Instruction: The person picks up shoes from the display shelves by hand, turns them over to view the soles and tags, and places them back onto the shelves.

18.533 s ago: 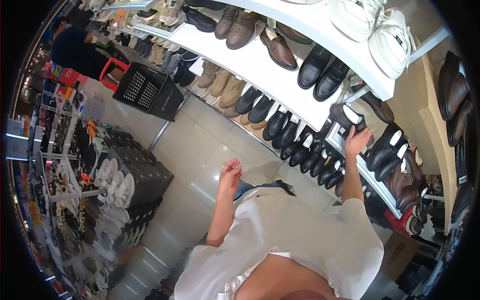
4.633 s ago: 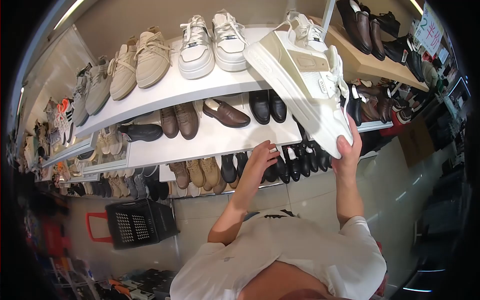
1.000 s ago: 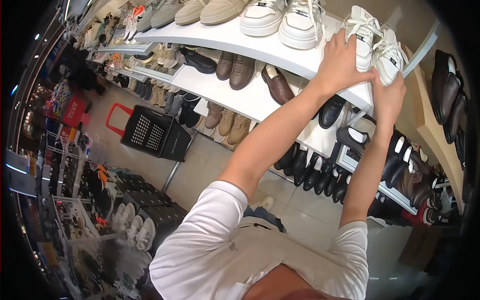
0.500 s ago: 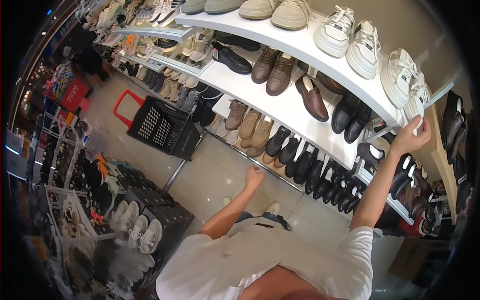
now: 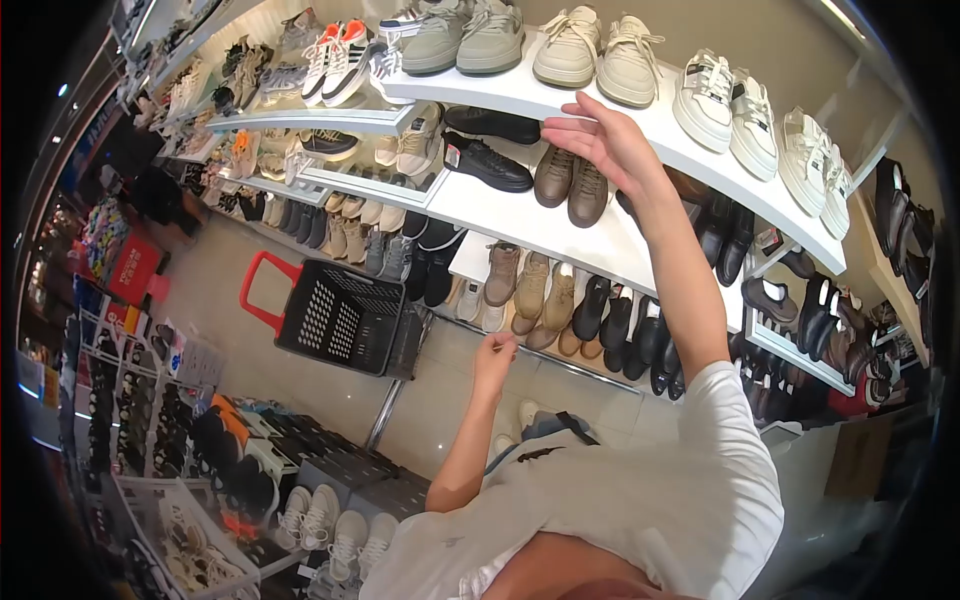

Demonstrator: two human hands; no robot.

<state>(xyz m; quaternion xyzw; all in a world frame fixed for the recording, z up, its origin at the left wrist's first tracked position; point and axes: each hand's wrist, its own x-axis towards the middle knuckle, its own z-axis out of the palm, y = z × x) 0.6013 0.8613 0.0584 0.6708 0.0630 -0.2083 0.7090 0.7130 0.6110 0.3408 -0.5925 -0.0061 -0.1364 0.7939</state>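
Observation:
My right hand (image 5: 608, 140) is raised in front of the white top shelf (image 5: 520, 84), palm up with fingers stretched out, holding nothing. Just above its fingertips sits a pair of cream lace-up sneakers (image 5: 628, 65). Below it, on the middle shelf, stand brown lace-up shoes (image 5: 587, 193), partly overlapped by the hand. My left hand (image 5: 494, 356) hangs low with curled fingers, and no object shows in it. Tan ankle boots (image 5: 532, 285) on the lower shelf are nearest to it.
A black shopping basket cart (image 5: 345, 318) with a red handle stands on the floor at left. White sneakers (image 5: 705, 103) continue along the top shelf to the right. Black shoes (image 5: 490, 165) lie on the middle shelf. Shoe boxes and sneakers (image 5: 320, 517) fill the lower left.
My right hand has left the white sneaker at the shelf's right end and swung left, its fingers now spread. The view has shifted left; my left hand stays low and curled.

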